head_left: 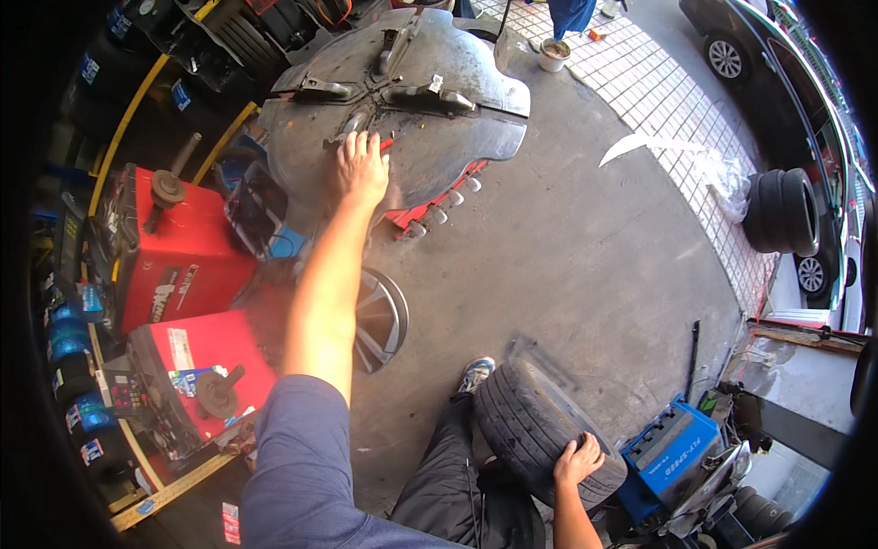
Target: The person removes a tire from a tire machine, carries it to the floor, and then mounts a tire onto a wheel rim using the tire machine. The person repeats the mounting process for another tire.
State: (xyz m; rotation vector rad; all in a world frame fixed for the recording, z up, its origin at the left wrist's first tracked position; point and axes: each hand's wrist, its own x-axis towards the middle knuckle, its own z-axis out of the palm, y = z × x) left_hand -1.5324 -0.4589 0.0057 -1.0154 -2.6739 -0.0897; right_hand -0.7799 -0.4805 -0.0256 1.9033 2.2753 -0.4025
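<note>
In the head view, a worker's left hand [362, 172] reaches to the metal turntable [457, 142] at upper centre, fingertips just beside a small red piece [386, 144]; whether they grip anything cannot be told. The right hand [578, 462], fingers spread apart, lies on the worn tyre [521, 421] at lower right. The tyre's tread runs from upper left to lower right, the right hand at its lower-right end and much nearer than the left. The tyre's underside is hidden, and the left forearm [325, 306] cuts off part of an alloy wheel [391, 316] left of centre.
</note>
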